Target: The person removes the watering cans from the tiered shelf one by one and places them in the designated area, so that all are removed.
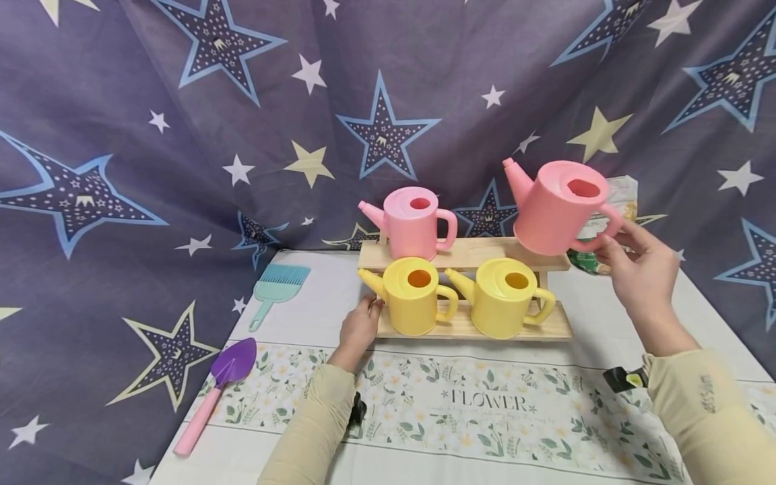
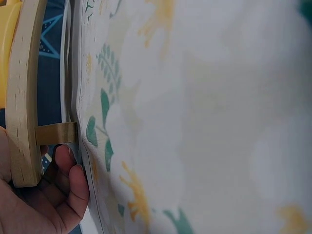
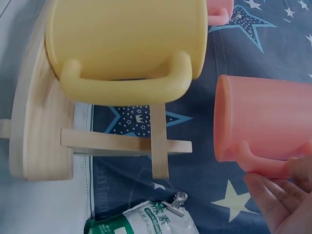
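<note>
With the right grip (image 1: 645, 269), pinched the handle of a pink watering can (image 1: 554, 209) between thumb and fingers, holding it raised and tilted, spout leftward, near the right end of a wooden shelf (image 1: 479, 249). With the left grip (image 1: 359, 329), clasped the left end of that shelf's lower board. Had two yellow watering cans (image 1: 415, 310) upright on that board, right of the left grip, and a paler pink can (image 1: 412, 232) upright on the upper board, between both grips. Had a packet (image 1: 624, 195) with a metal clip (image 3: 179, 201) behind the right grip. Left of the left grip, had a teal brush (image 1: 280, 286) and, nearer, a purple trowel (image 1: 233, 364), both lying on the worktop (image 1: 321, 303). Beyond both grips, had a star-patterned curtain (image 1: 424, 54).
</note>
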Demonstrator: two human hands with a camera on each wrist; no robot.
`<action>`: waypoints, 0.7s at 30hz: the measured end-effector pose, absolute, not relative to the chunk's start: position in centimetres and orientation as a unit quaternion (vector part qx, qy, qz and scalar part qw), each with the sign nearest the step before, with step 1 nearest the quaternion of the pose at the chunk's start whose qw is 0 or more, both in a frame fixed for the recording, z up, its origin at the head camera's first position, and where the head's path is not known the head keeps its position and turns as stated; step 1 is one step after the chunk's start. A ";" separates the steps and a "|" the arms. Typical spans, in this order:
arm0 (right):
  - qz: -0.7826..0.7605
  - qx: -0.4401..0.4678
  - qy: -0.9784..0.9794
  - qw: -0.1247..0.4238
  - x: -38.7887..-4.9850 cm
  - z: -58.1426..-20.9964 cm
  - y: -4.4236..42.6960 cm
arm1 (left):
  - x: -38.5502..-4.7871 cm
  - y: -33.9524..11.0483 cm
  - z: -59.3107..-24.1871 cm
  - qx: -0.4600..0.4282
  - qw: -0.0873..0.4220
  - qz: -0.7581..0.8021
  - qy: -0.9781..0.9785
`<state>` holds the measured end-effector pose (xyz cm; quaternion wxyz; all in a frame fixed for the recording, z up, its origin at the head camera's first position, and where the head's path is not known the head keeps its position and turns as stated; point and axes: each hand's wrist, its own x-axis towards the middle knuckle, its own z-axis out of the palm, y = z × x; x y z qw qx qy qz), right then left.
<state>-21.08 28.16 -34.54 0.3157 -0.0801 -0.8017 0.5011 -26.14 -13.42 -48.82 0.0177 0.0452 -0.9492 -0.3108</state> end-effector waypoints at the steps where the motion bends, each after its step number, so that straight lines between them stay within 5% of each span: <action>1: 0.501 -0.082 -0.800 0.319 -20.9 -34.6 28.3 | -26.1 -13.4 -48.8 0.045 0.019 -0.311 -0.949; 21: 0.498 -0.124 -0.786 0.343 -18.8 -35.6 32.0 | -26.0 -13.2 -48.7 0.045 0.021 -0.313 -0.948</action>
